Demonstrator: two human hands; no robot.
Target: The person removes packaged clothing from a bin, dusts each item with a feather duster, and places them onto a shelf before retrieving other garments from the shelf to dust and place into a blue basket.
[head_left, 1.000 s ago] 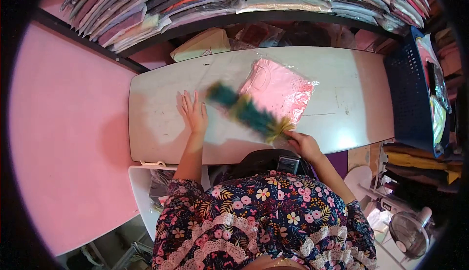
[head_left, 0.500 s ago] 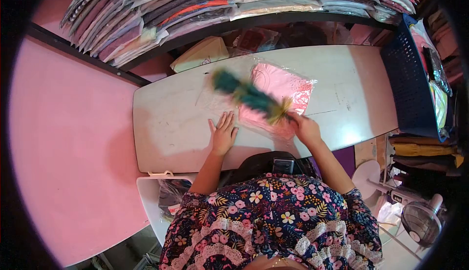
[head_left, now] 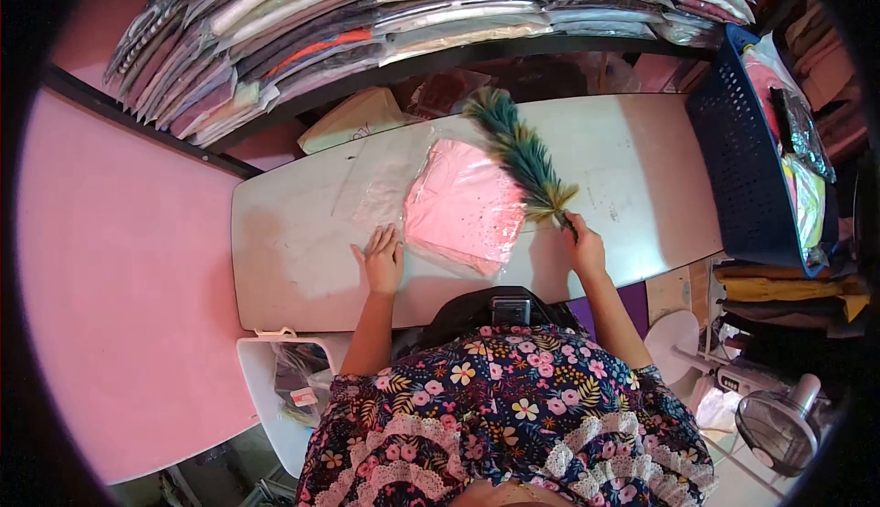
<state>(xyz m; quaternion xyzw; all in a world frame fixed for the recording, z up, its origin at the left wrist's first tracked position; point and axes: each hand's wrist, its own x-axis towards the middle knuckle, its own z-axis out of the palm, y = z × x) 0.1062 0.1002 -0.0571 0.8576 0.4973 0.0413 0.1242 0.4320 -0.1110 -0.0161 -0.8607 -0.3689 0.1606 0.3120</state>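
Note:
My right hand (head_left: pixel 585 243) is closed around the handle of a feather duster (head_left: pixel 521 154) with green and yellow feathers. The duster slants up and left, its feathers along the right side of a pink folded garment (head_left: pixel 463 200) in a clear plastic bag. That packaged garment lies on the pale table (head_left: pixel 293 250). My left hand (head_left: pixel 382 259) rests on the tabletop with fingers spread, close to the package's lower left edge. Clear plastic film (head_left: pixel 371 181) lies flat at the left of the garment.
A shelf of bagged folded clothes (head_left: pixel 385 16) runs across the back. A blue basket (head_left: pixel 747 159) with packages stands at the right end. A white bin (head_left: pixel 266 388) is at lower left, and a fan (head_left: pixel 777 432) at lower right. A cream package (head_left: pixel 353 120) sits under the shelf.
The duster has swept off the garment to its right side and now points more steeply upward. The packaged garment appears turned. My left hand stays on the table.

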